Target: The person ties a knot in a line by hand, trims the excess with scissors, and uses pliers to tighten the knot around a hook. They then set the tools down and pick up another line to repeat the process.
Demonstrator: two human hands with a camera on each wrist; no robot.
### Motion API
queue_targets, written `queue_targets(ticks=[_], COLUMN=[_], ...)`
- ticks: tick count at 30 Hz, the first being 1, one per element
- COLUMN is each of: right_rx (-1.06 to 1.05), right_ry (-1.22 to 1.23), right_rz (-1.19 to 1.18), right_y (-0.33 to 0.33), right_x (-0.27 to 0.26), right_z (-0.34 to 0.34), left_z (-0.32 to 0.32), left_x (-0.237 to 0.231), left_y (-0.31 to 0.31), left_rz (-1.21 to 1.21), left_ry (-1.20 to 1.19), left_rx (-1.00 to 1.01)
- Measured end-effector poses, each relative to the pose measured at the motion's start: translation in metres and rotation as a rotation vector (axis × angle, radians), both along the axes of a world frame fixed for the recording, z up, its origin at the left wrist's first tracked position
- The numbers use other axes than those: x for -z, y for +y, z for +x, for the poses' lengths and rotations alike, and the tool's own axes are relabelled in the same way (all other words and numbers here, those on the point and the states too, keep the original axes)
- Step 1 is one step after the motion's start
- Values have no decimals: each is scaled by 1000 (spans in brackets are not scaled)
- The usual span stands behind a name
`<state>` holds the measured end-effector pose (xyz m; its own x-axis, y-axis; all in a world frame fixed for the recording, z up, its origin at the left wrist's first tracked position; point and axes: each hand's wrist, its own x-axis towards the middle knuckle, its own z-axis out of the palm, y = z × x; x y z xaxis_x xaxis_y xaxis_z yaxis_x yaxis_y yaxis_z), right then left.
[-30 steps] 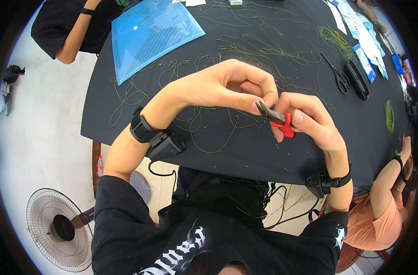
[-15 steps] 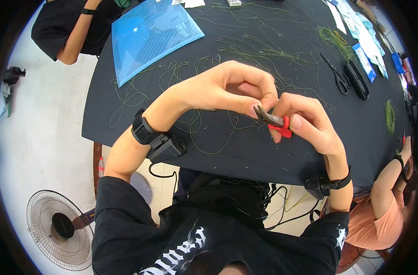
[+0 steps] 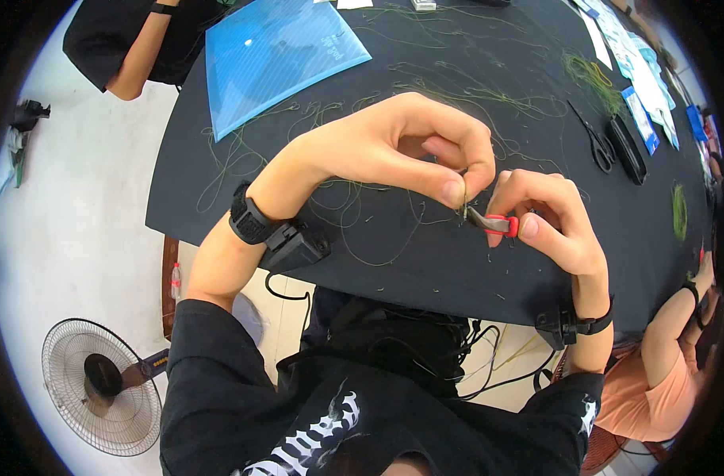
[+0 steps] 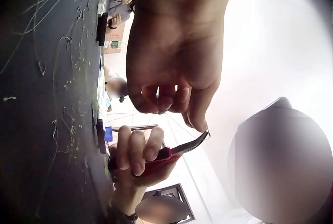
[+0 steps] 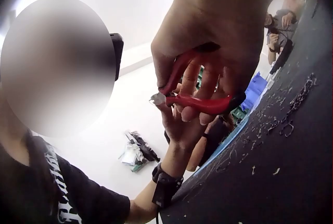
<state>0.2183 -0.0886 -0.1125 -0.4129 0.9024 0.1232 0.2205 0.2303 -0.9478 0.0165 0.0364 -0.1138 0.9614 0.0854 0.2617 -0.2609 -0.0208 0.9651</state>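
My left hand (image 3: 402,151) pinches a small hook (image 4: 208,133) with fine greenish line between thumb and forefinger, above the table. My right hand (image 3: 560,226) holds red-handled pliers (image 3: 501,225) with dark, bent tips. The tips meet the small hook right at my left fingertips. Their red handles (image 5: 205,103) stand spread apart in the right wrist view, with my fingers around them. Under the hands, loops of thin green line (image 3: 390,258) and several tiny hooks lie on the black tablecloth (image 3: 338,274).
A blue plastic folder (image 3: 283,55) lies at the back left. To the right are black scissors (image 3: 598,147), a black case (image 3: 628,151) and bundles of green line (image 3: 592,79). Other people sit around the table. A fan (image 3: 100,389) stands on the floor at left.
The pliers have turned from angled up-left to nearly level, and their tips have come together at the pinched hook. The right hand has shifted slightly right and down.
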Motion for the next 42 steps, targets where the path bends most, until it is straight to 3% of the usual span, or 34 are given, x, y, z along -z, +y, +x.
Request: queue_targets(ticks=[42], right_rx=[-7], right_ry=[-14], right_rz=[5], right_y=[-1], right_x=[3], right_z=[2], left_z=[0], left_x=[-1], left_y=[1], left_rz=[74], left_ry=[-55], left_rx=[11])
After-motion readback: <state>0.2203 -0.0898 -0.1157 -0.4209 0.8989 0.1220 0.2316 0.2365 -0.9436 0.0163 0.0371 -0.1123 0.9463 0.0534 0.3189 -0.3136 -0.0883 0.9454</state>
